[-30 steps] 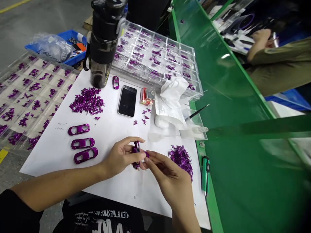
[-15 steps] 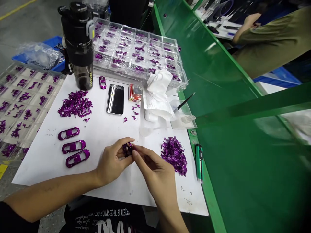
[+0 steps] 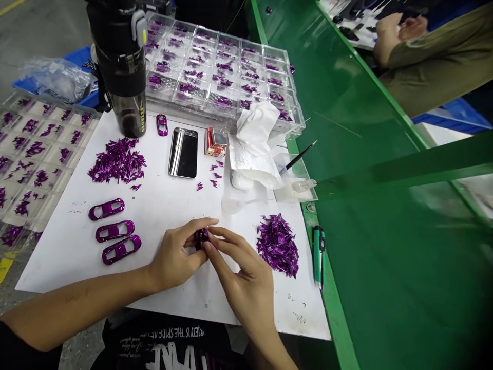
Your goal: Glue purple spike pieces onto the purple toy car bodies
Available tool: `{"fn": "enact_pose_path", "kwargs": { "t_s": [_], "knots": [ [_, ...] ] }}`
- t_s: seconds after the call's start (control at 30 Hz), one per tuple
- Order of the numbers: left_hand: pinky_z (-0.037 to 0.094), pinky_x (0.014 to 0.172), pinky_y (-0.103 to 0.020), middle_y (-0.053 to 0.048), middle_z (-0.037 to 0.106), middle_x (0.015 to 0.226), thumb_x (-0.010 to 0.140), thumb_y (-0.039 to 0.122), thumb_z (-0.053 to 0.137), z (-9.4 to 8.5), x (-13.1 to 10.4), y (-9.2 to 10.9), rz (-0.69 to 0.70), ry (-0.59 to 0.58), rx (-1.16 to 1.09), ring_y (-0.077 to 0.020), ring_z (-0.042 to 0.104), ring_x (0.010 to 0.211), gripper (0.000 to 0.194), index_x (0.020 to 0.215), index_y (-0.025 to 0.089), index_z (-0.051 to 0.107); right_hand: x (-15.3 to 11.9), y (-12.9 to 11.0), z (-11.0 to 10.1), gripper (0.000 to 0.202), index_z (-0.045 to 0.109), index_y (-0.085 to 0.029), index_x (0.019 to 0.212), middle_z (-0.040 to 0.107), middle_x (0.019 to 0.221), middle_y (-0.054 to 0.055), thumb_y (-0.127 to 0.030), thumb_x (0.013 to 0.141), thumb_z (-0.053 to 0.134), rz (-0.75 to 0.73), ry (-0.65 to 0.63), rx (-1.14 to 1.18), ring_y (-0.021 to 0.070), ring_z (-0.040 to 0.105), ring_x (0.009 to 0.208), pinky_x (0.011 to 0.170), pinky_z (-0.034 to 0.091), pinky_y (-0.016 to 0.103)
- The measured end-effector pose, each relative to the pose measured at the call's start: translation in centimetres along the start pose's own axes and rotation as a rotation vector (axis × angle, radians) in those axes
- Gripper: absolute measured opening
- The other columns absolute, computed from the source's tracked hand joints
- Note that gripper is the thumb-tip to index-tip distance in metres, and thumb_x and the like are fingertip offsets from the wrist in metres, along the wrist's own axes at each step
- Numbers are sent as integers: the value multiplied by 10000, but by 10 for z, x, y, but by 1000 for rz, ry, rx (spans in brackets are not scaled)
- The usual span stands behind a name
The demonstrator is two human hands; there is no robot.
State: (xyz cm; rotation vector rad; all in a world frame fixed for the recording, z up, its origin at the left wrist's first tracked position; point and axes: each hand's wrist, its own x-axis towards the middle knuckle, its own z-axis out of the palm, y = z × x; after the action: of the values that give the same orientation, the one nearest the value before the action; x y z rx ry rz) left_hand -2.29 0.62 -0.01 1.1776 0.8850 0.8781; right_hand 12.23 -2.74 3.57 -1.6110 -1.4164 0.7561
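A small purple toy car body (image 3: 201, 238) is gripped between the thumb and fingers of my left hand (image 3: 175, 257), low over the white sheet. Against its right side, the fingertips of my right hand (image 3: 246, 270) are pinched together; whatever lies between them is hidden. Three purple car shells (image 3: 115, 231) lie in a column to the left. Right of my right hand is a heap of small pointed purple pieces (image 3: 278, 245). Another heap of purple pieces (image 3: 117, 160) lies at the back left, and several loose purple pieces (image 3: 216, 176) sit beyond my hands.
On the white sheet (image 3: 165, 205) are a phone (image 3: 183, 153), a small red box (image 3: 214, 142), crumpled tissue (image 3: 256, 128) and another purple car (image 3: 162, 125). A dark bottle (image 3: 125, 77) stands behind. Compartment trays (image 3: 219, 100) flank the back. A green cutter (image 3: 319, 254) lies right; another person's hands (image 3: 400, 26) show beyond.
My right fingers have shifted slightly on the car body, with the index finger more raised. The whole view has tilted a little. Across the green divider, the other person's hands have moved.
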Motion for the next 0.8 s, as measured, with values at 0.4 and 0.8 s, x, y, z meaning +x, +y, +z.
{"fn": "enact_pose_path", "kwargs": {
  "t_s": [0.4, 0.8],
  "knots": [
    [580, 906, -418, -51, 719, 1065, 945, 235, 626, -8, 0, -12, 98, -176, 141, -236, 723, 969, 843, 1663, 304, 191, 2, 16, -11, 377, 678, -264, 1367, 763, 1293, 52, -337, 1004, 611, 26, -302, 6, 256, 736, 1190, 964, 652, 373],
    [540, 686, -269, -38, 701, 952, 881, 257, 690, -2, -2, 6, -6, 17, 159, -149, 649, 777, 241, 1105, 192, 629, 87, 22, -109, 337, 792, -211, 1026, 805, 932, 93, -502, 922, 658, -55, 584, -524, 339, 781, 884, 898, 616, 572]
  ]
}}
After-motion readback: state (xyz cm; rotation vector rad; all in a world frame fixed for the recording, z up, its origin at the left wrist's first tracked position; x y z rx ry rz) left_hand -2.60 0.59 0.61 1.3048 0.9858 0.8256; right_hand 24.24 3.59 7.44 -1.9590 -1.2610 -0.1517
